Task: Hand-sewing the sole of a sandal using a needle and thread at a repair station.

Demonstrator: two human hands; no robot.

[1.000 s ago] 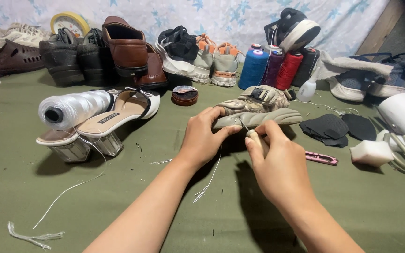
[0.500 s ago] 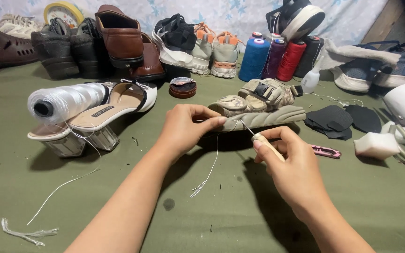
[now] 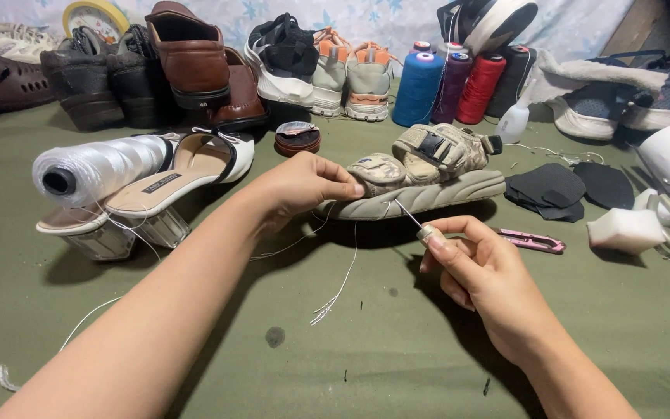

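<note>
A beige strapped sandal point(image 3: 428, 174) lies on the green cloth floor point(image 3: 335, 341) in front of me. My left hand point(image 3: 304, 186) grips its near end by the toe strap. My right hand point(image 3: 478, 271) pinches the handle of a sewing awl point(image 3: 416, 221), whose thin needle points up at the sandal's sole edge. A white thread point(image 3: 339, 279) hangs from the sandal down to the cloth, with a frayed end.
A white thread spool point(image 3: 94, 167) rests on heeled white sandals point(image 3: 157, 190) at left. Shoes point(image 3: 195, 54) line the back, with thread cones point(image 3: 420, 85) and a small round tin point(image 3: 298, 138). Pink snips point(image 3: 533, 242), black sole pieces point(image 3: 552, 186) and a white sponge point(image 3: 626, 229) lie at right.
My right hand has drawn back toward me and to the right, pulling the awl away from the sandal. My left hand stays on the sandal's toe end.
</note>
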